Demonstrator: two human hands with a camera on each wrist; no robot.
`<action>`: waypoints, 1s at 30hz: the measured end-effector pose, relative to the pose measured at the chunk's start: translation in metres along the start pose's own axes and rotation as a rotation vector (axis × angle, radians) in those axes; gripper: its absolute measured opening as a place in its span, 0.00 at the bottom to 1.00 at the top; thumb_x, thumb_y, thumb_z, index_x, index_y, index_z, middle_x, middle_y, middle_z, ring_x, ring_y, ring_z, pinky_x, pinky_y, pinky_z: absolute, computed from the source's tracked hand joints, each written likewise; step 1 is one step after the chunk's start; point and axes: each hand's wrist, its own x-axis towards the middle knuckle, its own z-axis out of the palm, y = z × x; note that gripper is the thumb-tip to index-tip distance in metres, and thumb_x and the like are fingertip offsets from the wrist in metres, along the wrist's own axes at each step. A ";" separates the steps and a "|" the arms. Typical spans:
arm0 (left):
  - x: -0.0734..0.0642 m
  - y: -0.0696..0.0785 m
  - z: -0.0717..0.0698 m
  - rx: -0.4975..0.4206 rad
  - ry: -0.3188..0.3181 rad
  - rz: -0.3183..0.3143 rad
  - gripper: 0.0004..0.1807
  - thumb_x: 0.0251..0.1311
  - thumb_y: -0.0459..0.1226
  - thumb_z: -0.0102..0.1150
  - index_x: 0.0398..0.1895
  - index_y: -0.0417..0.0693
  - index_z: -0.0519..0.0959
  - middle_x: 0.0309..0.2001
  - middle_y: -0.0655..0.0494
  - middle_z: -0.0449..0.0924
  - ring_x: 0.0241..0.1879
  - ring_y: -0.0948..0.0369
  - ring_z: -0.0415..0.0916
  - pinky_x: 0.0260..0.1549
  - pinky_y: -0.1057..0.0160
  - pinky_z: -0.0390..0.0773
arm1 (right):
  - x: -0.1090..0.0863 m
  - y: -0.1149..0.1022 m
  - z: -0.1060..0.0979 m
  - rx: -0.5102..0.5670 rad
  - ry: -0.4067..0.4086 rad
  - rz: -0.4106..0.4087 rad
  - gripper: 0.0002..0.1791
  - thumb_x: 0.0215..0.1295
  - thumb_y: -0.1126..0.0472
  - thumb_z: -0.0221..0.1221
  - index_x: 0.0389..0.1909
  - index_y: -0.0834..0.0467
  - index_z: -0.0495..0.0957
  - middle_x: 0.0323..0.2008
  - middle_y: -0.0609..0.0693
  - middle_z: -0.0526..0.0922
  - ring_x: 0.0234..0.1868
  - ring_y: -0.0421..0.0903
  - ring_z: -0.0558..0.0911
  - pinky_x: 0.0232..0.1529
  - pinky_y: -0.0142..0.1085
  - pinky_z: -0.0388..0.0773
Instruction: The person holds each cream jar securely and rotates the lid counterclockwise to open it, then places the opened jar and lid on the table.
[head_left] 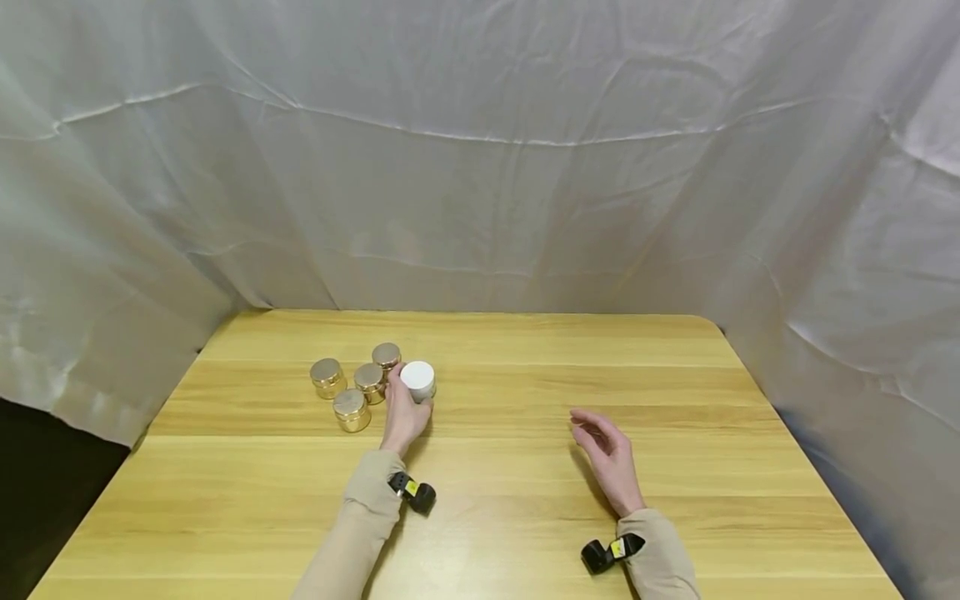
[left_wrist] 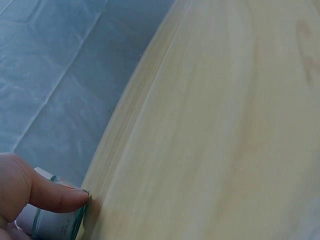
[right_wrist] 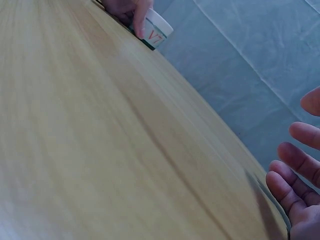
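Observation:
My left hand [head_left: 405, 418] grips a white-lidded jar [head_left: 417, 379] by its sides, thumb on the near right side. The left wrist view shows the thumb [left_wrist: 57, 196] pressed along the jar [left_wrist: 54, 225], its lower part cut off by the frame. From the right wrist view the jar [right_wrist: 159, 31] has a white lid, a green band and red "V7" lettering, and sits at table level. Several gold-lidded jars [head_left: 351, 410] stand upright in a group just left of that hand. My right hand [head_left: 611, 458] hovers over the table's right half, fingers loosely bent, holding nothing.
Light wood-grain table [head_left: 495, 500] lies under everything. A pale grey curtain [head_left: 480, 192] hangs behind the far edge and along both sides. Black cameras [head_left: 422, 497] are strapped to both sleeved wrists.

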 end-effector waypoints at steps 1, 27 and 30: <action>0.000 0.000 0.000 -0.003 0.004 0.004 0.43 0.47 0.18 0.59 0.70 0.31 0.55 0.67 0.26 0.63 0.70 0.33 0.59 0.74 0.35 0.58 | 0.000 0.000 0.000 -0.002 -0.001 -0.005 0.16 0.70 0.71 0.57 0.55 0.74 0.77 0.47 0.49 0.84 0.45 0.34 0.82 0.46 0.21 0.80; -0.021 -0.005 -0.003 -0.107 -0.007 -0.021 0.36 0.38 0.28 0.77 0.56 0.31 0.74 0.55 0.35 0.78 0.58 0.42 0.78 0.64 0.47 0.78 | 0.000 0.001 -0.001 -0.010 -0.014 -0.042 0.15 0.70 0.72 0.57 0.55 0.74 0.77 0.46 0.50 0.83 0.44 0.31 0.80 0.48 0.19 0.79; -0.025 -0.008 -0.004 -0.186 -0.026 -0.006 0.37 0.37 0.27 0.78 0.56 0.31 0.74 0.55 0.36 0.77 0.59 0.42 0.78 0.65 0.48 0.78 | 0.000 0.001 0.000 -0.015 -0.011 -0.050 0.15 0.69 0.72 0.57 0.54 0.73 0.78 0.46 0.50 0.84 0.44 0.31 0.80 0.48 0.18 0.79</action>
